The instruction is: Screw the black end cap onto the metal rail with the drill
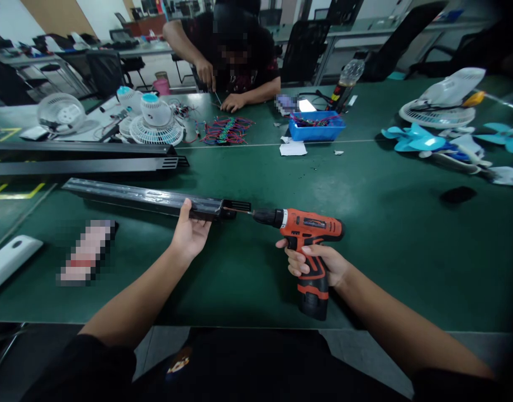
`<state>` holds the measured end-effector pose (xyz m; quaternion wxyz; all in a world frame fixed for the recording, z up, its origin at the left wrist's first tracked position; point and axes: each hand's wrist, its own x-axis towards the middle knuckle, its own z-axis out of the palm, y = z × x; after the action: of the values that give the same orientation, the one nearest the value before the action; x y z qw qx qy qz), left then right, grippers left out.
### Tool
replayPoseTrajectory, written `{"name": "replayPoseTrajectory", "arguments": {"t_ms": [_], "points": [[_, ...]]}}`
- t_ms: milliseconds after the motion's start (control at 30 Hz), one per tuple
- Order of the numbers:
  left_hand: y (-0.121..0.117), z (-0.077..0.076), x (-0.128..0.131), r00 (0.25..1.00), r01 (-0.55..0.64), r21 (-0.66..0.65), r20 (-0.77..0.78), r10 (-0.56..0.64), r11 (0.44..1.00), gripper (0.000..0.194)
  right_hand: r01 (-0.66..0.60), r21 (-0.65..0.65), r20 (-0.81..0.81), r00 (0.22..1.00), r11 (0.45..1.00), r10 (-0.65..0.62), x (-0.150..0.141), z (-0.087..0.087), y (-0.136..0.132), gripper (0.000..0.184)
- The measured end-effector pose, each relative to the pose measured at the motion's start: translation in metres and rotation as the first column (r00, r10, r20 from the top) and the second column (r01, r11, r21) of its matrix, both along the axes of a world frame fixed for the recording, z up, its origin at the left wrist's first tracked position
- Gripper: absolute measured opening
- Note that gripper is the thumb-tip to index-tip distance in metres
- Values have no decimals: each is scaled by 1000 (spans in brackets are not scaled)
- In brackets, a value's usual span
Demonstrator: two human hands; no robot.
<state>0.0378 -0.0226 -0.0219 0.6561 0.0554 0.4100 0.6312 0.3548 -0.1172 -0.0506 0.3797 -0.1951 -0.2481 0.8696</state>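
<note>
We are holding a long black bar [143, 196] near its right end, our left grip [191, 237] wrapping around it with thumb over the side and fingers underneath, the rest stretching away to that grip's left. Our right grip [332, 263] is curling closed around an orange drill [310, 224], and the thin bit [240, 210] is pointing leftward at the bar's end, between the two grips; whether its tip is seating in anything, we cannot tell. For clean work, we are probably wanting the bit in line with its target, the left grip bracing against the push, and fingers clear of the tip. Beyond the left grip, two more bars [114, 166] are lying on the counter [378, 206]; nearer us, to its left, a phone [89, 251] is resting. Farther beyond both grips, a co-worker's hand [205, 75] is holding a thin tool [217, 97], and fan blades [413, 137] are lying beyond and right of the right grip.
</note>
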Motion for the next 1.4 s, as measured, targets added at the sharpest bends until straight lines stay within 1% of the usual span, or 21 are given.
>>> {"name": "replayPoseTrajectory", "arguments": {"t_ms": [100, 200, 400, 500, 633, 767, 867, 1000, 1133, 1233, 1400], "points": [[-1, 2, 0, 1000, -1, 10, 11, 1, 1000, 33, 1, -3, 9, 1000, 1000, -1, 0, 0, 0, 30], [-2, 3, -1, 999, -2, 16, 43, 1, 1000, 31, -3, -7, 14, 1000, 1000, 3, 0, 0, -1, 25], [-4, 5, -3, 994, 8, 38, 105, -12, 999, 31, -15, -12, 22, 1000, 1000, 16, 0, 0, -1, 26], [-6, 7, -2, 995, 8, 40, 96, -12, 999, 29, -11, -12, 24, 1000, 1000, 11, 0, 0, -1, 26], [-5, 8, -1, 998, -1, -1, 68, 1, 1000, 27, 1, -13, 29, 1000, 1000, -1, 1, 0, -1, 26], [-1, 5, -1, 999, -3, -17, 37, 3, 1000, 34, 15, -14, 34, 999, 1000, -15, 0, 0, -1, 27], [0, 4, -2, 1000, 16, -24, 9, -16, 1000, 40, 25, -16, 43, 999, 1000, -24, 0, 0, -1, 27], [0, 5, -2, 999, 40, -35, 12, -40, 999, 46, 27, -17, 56, 998, 999, -26, 0, 1, -1, 29], [0, 6, -1, 1000, 25, -15, 15, -25, 1000, 50, 30, -17, 65, 997, 999, -29, 0, 2, -2, 27], [-2, 7, -2, 999, 32, -8, 26, -32, 999, 44, 35, -20, 73, 997, 999, -34, 0, 3, -2, 24], [-5, 10, -1, 999, 18, -1, 40, -18, 1000, 30, 35, -19, 81, 996, 999, -33, 0, 3, -1, 28]]}}
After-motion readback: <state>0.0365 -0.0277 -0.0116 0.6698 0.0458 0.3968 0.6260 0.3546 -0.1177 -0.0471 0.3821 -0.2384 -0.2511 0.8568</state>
